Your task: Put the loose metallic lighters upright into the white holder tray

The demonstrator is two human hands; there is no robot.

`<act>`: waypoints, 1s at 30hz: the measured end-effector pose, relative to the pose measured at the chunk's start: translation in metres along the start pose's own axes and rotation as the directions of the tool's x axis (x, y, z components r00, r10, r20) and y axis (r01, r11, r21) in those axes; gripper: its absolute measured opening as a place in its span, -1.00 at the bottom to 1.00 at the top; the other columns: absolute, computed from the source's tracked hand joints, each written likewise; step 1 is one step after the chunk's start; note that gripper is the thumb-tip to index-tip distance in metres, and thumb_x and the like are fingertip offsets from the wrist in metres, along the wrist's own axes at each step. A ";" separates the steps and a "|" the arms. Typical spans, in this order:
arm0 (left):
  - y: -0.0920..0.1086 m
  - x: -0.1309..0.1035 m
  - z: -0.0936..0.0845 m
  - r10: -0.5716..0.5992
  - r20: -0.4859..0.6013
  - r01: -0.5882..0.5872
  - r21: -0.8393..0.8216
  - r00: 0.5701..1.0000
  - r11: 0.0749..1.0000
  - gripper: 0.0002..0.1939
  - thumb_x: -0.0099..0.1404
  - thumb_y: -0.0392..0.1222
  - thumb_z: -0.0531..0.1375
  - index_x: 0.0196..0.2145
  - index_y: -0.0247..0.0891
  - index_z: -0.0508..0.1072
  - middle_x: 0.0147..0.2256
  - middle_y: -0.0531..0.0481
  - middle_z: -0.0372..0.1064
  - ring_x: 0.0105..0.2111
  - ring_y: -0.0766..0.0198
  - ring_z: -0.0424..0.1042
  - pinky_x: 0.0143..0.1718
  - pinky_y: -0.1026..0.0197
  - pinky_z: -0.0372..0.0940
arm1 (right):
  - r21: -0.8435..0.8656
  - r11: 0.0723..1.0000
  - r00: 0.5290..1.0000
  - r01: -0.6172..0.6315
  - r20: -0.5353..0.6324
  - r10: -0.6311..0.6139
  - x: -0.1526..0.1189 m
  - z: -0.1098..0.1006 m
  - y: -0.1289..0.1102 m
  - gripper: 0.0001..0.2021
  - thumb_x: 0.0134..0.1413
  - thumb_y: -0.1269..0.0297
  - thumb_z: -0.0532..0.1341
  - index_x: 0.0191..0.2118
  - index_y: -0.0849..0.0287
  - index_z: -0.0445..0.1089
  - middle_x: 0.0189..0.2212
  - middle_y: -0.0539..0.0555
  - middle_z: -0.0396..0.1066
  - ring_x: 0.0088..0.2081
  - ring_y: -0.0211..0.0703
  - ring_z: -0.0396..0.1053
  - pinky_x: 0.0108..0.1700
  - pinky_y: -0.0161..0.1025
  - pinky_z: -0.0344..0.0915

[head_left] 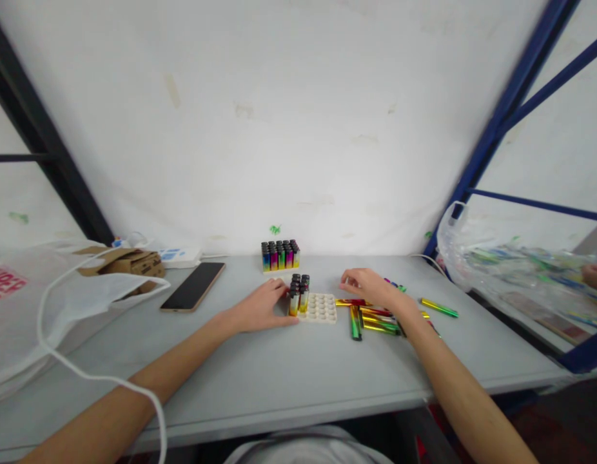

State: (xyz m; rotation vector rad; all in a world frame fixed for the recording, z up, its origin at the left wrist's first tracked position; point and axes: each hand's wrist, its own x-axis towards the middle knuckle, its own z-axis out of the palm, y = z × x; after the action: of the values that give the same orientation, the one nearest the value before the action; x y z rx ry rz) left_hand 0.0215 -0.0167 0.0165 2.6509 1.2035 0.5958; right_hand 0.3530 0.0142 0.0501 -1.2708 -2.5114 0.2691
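A cream-coloured tray with round holes (322, 308) lies on the table. Upright lighters (303, 298) with black tops and yellow lower ends fill its left part, while the holes to the right stand bare. My left hand (265, 305) grips the tray's left end, thumb at the front and fingers behind. Just right of the tray, my right hand (363, 283) hovers by a heap of loose lighters (376, 316) in shiny red, gold and green. Its fingers are loosely bent and apart, with nothing seen in them. My right wrist and forearm hide part of the heap.
Against the wall stands a full block of coloured lighters (280, 256). A phone (194, 287), a cardboard box (134, 264) and a white plastic bag (86, 303) occupy the left. Clear plastic bags (516, 270) lie beyond the blue frame (492, 129), near another person's hand (596, 277).
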 end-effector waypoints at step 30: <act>-0.003 -0.001 0.000 -0.012 0.002 0.012 -0.021 1.000 1.000 -0.45 0.20 0.32 0.33 -0.16 -0.23 0.49 -0.10 -0.21 0.43 -0.07 -0.10 0.45 0.05 -0.10 0.39 | 0.956 0.292 1.000 0.008 -0.014 0.017 0.009 0.024 -0.025 -0.55 0.19 -0.16 0.33 -0.08 0.04 0.25 -0.43 -0.08 0.44 -0.41 -0.17 0.47 -0.23 -0.17 0.40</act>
State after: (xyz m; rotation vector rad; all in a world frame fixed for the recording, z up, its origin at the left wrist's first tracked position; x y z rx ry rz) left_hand 0.0188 -0.0151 0.0150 2.6240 1.2055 0.6006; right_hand 0.3209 0.0059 0.0367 -0.6761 -1.6355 1.5020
